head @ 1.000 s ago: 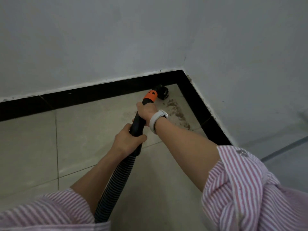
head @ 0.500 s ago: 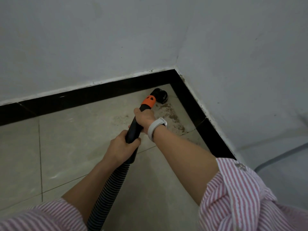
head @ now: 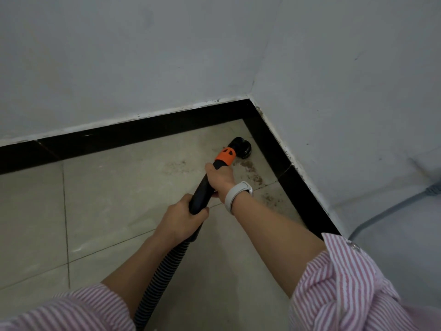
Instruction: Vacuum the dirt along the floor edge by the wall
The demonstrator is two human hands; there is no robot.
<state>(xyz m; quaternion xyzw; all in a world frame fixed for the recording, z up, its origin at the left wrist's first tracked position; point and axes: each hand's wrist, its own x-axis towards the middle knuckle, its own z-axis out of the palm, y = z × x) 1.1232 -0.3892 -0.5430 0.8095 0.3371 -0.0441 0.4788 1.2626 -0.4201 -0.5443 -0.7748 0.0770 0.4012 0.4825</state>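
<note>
The floor (head: 107, 211) has pale tiles. Brown dirt (head: 253, 173) lies at two o'clock, just beside the round black vacuum head (head: 242, 147).

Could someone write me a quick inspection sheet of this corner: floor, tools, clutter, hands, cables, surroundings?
Surface: beige tiled floor, brown dirt scattered along the right-hand edge near the corner.
Job's things: vacuum wand with orange collar; black nozzle down on the floor near the corner, close to the black skirting; ribbed hose trailing back towards the person.
Clutter: nothing seen.
Grippers: left hand closed around the wand's lower end; right hand closed around it just below the collar, white wristband on that wrist.
Cables: grey cable against the right wall.
Surroundings: two pale walls meeting in a corner; striped sleeves.
</note>
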